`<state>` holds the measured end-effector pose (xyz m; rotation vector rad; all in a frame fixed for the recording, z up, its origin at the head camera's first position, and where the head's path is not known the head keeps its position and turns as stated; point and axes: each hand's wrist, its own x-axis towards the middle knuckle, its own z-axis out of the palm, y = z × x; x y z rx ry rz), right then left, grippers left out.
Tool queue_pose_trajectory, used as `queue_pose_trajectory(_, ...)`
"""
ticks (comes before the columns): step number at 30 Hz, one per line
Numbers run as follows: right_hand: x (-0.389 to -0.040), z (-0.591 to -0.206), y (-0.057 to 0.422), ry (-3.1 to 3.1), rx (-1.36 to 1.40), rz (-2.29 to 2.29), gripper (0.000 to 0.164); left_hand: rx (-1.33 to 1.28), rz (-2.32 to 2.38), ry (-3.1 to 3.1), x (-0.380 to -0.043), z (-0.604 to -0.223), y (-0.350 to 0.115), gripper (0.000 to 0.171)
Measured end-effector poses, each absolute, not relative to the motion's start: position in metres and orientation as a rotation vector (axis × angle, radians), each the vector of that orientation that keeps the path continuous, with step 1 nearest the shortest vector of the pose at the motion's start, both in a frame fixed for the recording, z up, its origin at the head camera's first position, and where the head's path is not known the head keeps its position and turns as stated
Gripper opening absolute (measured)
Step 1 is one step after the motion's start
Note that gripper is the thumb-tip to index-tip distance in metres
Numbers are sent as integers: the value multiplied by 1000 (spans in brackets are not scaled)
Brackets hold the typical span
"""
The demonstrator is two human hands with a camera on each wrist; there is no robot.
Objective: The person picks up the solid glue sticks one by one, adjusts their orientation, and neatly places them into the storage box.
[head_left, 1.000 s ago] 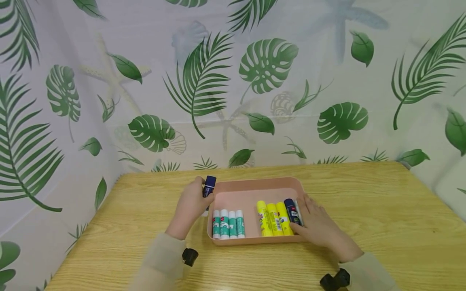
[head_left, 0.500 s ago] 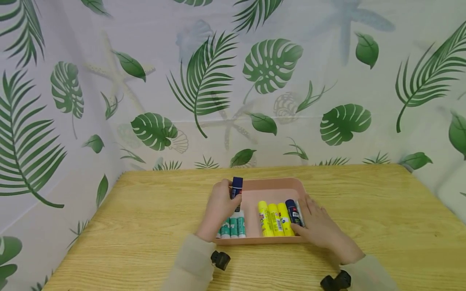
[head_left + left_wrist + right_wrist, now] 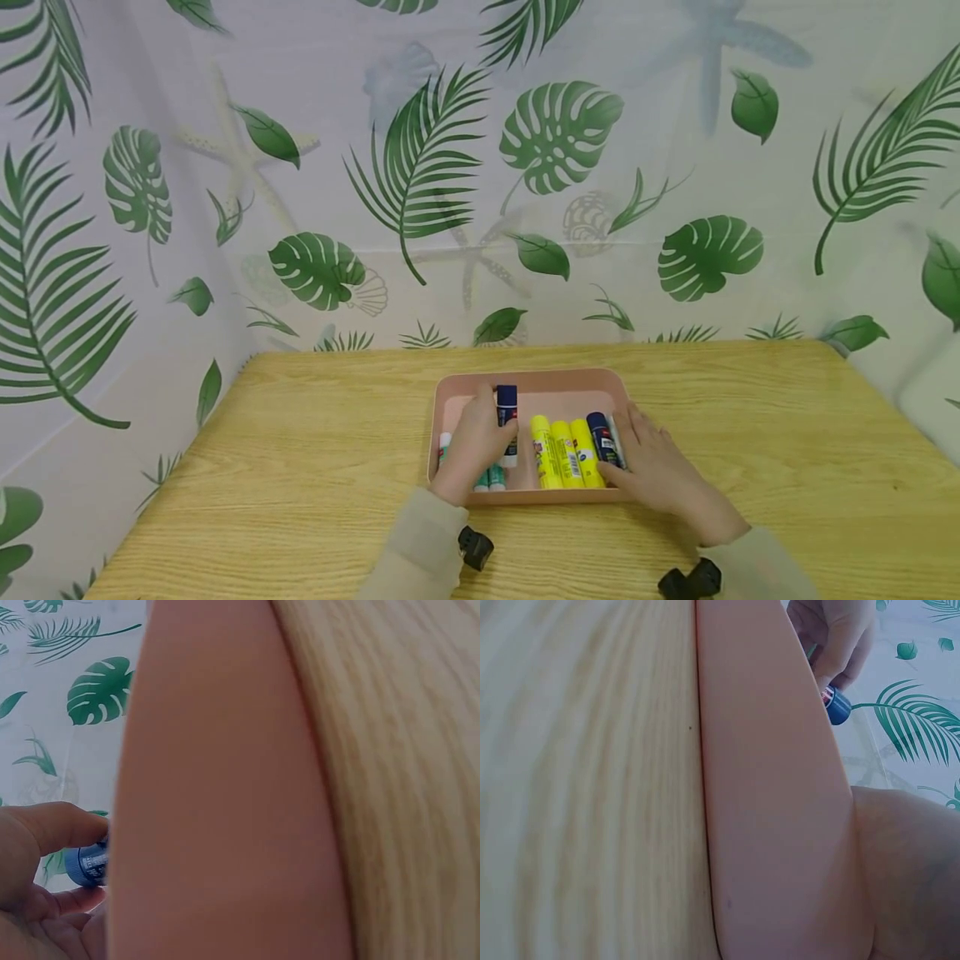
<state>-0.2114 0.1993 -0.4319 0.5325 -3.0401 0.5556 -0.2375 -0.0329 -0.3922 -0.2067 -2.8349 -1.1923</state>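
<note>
In the head view my left hand [image 3: 480, 433] pinches a dark blue glue stick [image 3: 507, 421] between thumb and fingers, upright inside the pink tray [image 3: 551, 497]. Its lower end is beside the white-and-teal glue sticks [image 3: 497, 477], partly hidden by that hand. Three yellow glue sticks [image 3: 567, 452] lie side by side right of centre. Beside them is a second dark blue glue stick [image 3: 602, 437], then a whitish stick mostly covered. My right hand [image 3: 652, 462] rests over the tray's right side, fingers fairly straight, thumb near that second blue stick.
The tray stands on a wood-grain table [image 3: 300, 450]. A leaf-printed cloth [image 3: 450, 167] hangs behind it and along the left. Black wrist cameras [image 3: 475, 547] sit on both sleeves. The tray's front wall [image 3: 225, 787] fills much of the left wrist view.
My left hand has carried the dark blue glue stick rightwards from the tray's left rim, then lowered it into the tray beside the teal sticks. The right hand has stayed in place.
</note>
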Motion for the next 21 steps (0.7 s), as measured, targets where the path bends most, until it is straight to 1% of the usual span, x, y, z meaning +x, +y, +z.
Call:
queue_pose_trajectory(8, -209, -428, 199, -3030, 539, 550, 80, -265, -1188, -2876, -240, -401, -28, 60)
queue_pose_trajectory(21, -209, -429, 198, -3038, 532, 541, 80, -289, -975, -2943, -234, -403, -25, 58)
